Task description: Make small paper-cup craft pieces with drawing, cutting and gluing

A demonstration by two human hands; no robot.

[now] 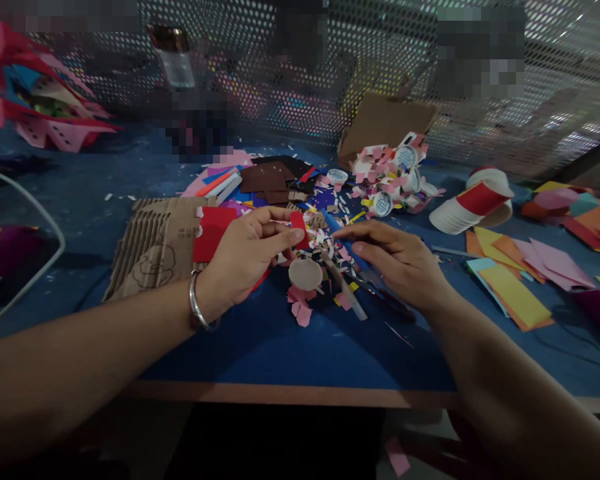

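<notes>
My left hand [243,250], with a silver bangle at its wrist, pinches a small red paper piece [299,229] between thumb and fingers. My right hand [405,263] hovers a little to the right with its fingers bent and apart; nothing shows between them. Just below the red piece lies a round beige disc [305,275] with pink paper bits [301,308] at its lower edge. Beneath my right hand are scissors [383,297] and a narrow, pale-bladed tool [347,293]. A red paper sheet [215,232] is partly behind my left hand.
Paper scraps [333,250] cover the middle of the blue table [300,363]. Corrugated cardboard [153,247] lies at left. Pink paper-and-disc pieces [387,173] are heaped behind. Stacked paper cups [473,200] lie tilted at right, near coloured paper [517,293]. Perforated metal [260,73] stands behind.
</notes>
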